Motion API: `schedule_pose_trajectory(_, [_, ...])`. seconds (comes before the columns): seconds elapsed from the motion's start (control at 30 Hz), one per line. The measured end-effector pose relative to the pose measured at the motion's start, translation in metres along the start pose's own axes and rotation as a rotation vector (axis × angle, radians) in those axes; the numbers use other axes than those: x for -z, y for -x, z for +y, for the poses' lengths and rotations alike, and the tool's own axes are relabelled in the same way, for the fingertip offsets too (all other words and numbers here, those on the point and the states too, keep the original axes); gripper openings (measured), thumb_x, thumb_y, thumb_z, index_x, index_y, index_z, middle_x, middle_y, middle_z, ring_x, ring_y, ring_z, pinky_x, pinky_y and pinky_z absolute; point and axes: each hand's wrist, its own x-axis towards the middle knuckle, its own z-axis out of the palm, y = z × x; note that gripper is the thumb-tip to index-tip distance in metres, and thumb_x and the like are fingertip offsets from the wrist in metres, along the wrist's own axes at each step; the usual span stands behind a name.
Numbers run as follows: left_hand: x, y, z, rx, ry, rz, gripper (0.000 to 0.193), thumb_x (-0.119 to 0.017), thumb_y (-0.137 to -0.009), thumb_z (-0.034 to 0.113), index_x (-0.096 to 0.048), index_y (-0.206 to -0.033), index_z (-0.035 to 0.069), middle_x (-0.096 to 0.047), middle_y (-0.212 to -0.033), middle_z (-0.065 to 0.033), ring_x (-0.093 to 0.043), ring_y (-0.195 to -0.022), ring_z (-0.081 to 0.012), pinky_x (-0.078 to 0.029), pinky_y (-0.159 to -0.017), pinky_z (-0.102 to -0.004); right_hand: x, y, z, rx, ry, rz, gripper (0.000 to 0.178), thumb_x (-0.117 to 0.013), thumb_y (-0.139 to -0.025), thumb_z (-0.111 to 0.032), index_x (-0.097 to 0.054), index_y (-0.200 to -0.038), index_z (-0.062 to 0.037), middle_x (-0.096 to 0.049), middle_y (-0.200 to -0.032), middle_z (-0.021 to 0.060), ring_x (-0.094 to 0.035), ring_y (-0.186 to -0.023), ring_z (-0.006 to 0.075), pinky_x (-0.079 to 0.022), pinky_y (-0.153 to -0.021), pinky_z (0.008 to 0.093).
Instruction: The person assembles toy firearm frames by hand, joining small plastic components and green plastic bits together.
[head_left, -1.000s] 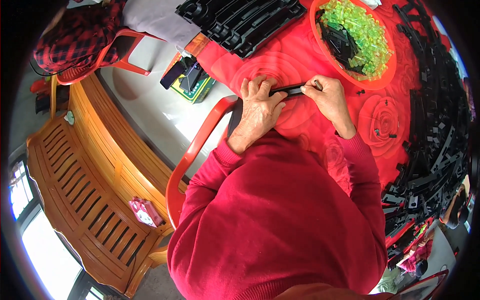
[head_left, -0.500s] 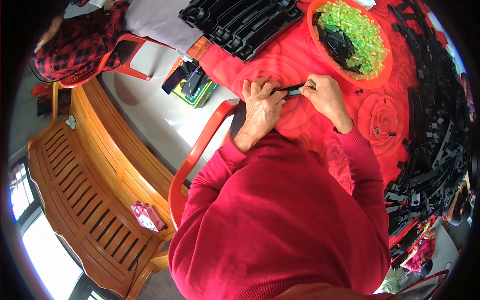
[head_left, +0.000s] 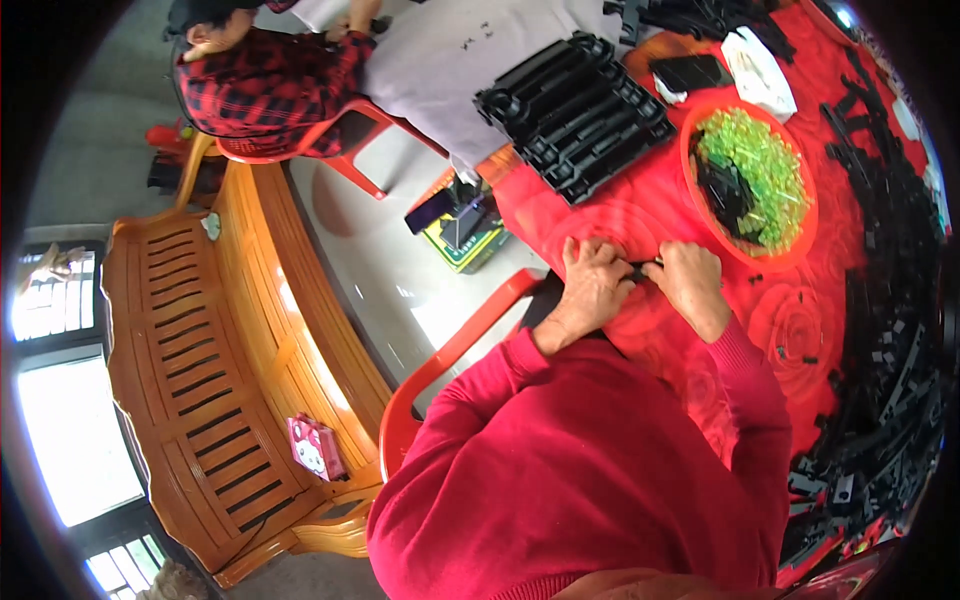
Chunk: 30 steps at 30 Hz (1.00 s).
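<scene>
A small pink box (head_left: pixel 316 447) with a cartoon picture lies on the wooden settee (head_left: pixel 190 400) at about 8 o'clock. On the floor near 11 o'clock from the hands sits a green and yellow box (head_left: pixel 468 243) with dark things resting on top. A white folded packet (head_left: pixel 757 70) lies at 1 o'clock on the bench (head_left: pixel 640 205), which is covered in a red rose-patterned cloth.

The left hand (head_left: pixel 593 285) and the right hand (head_left: pixel 690 283) meet just above centre, both closed on one small black part (head_left: pixel 640 270), a short, narrow, dark piece held between the fingertips; most of it is hidden by the fingers. It sits just above the cloth, at 7 o'clock from the orange bowl (head_left: pixel 800 230) of green pieces (head_left: pixel 760 170). A stack of black trays (head_left: pixel 575 115) lies at 12 o'clock, and loose black parts (head_left: pixel 890 340) crowd the bench at 3 o'clock.
</scene>
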Motion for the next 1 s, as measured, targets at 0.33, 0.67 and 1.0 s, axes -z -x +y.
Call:
schedule_pose_trajectory(0.33, [0.017,-0.014,-0.006,-0.044,0.219,0.054,0.017,-0.067,-0.075,0.017,-0.060,-0.082,0.003,-0.061,-0.084,-0.0144,-0.060,-0.084,-0.0343,-0.047,-0.074,-0.0420,0.009,0.000,0.001,0.065,0.054,-0.001,0.027,-0.074,-0.071,-0.030,-0.067,-0.073,-0.0049,-0.065,-0.070,0.0168,-0.066,-0.066,0.0333,-0.052,-0.057,0.0429])
schedule_pose_trajectory(0.67, [0.023,-0.063,-0.019,-0.043,0.014,-0.483,0.032,-0.071,-0.072,0.032,-0.060,-0.090,0.007,-0.065,-0.087,-0.0131,-0.063,-0.086,-0.0324,-0.049,-0.070,-0.0453,0.007,-0.004,-0.003,0.022,0.039,-0.023,0.028,-0.073,-0.072,-0.032,-0.066,-0.074,-0.0048,-0.065,-0.073,0.0183,-0.066,-0.068,0.0350,-0.052,-0.059,0.0449])
schedule_pose_trajectory(1.0, [0.020,-0.058,-0.016,-0.022,0.005,-0.460,0.031,-0.070,-0.075,0.033,-0.061,-0.093,0.010,-0.065,-0.088,-0.0144,-0.063,-0.087,-0.0331,-0.049,-0.072,-0.0459,0.001,0.005,0.004,-0.064,-0.056,-0.010,0.027,-0.067,-0.077,-0.029,-0.063,-0.075,-0.0030,-0.064,-0.073,0.0201,-0.064,-0.073,0.0380,-0.050,-0.061,0.0499])
